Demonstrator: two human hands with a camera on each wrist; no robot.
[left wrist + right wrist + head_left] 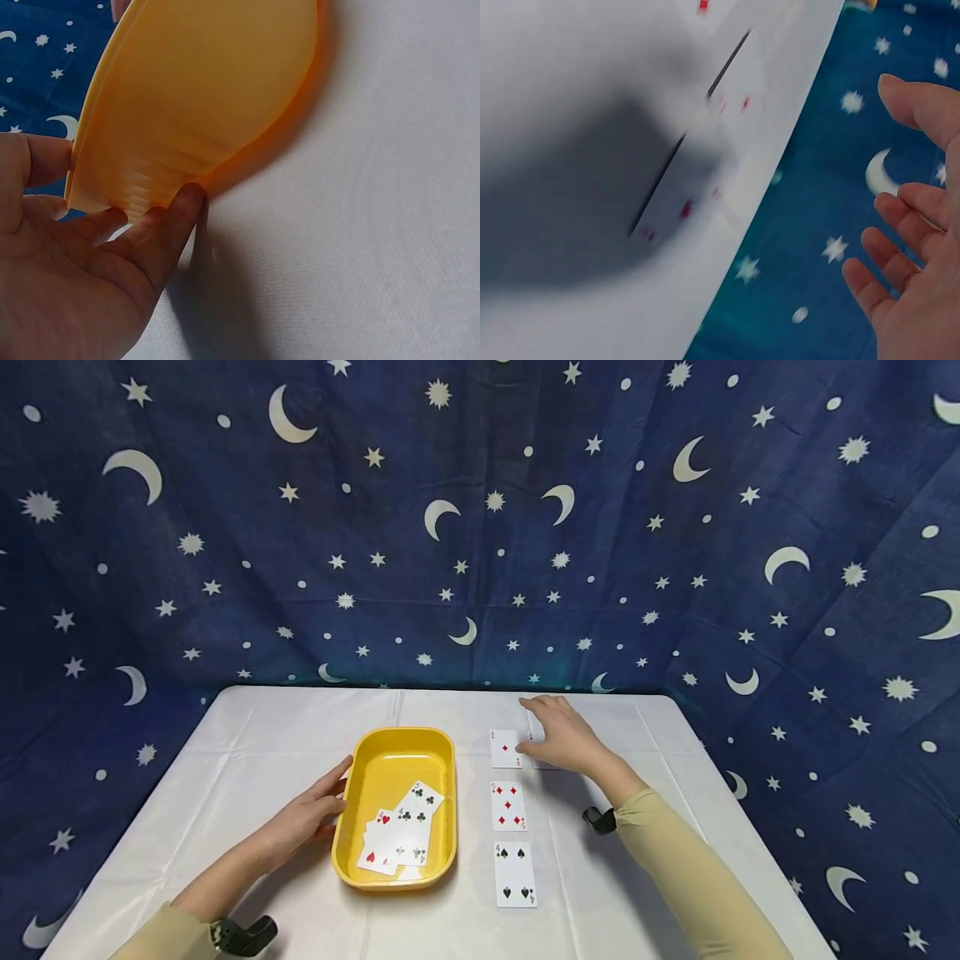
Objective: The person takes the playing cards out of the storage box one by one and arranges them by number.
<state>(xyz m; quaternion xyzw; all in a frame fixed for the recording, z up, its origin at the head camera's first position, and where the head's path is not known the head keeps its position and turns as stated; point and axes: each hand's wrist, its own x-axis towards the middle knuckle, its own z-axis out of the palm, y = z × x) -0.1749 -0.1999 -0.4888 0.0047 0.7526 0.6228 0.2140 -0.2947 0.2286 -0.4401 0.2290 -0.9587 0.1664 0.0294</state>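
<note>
My left hand [311, 814] touches the outer wall of a yellow tray [342, 835], its fingertips against the plastic. In the left wrist view, the fingers [187, 199] meet the curved side of the tray. My right hand [566, 739] hovers over the top of the card layout with fingers spread and nothing held. Under it a playing card [536, 727] is mostly hidden. Just left of that card lies an ace of diamonds [504, 760]. In the right wrist view, the empty right hand [919, 247] appears beside two blurred cards with red marks.
Below the ace, a diamonds card [509, 814] and a spades card [515, 868] lie face up in a column. Inside the tray are a hearts card [381, 843], a clubs card [414, 828] and others overlapping. A starry blue cloth [480, 527] hangs behind the white table [300, 735].
</note>
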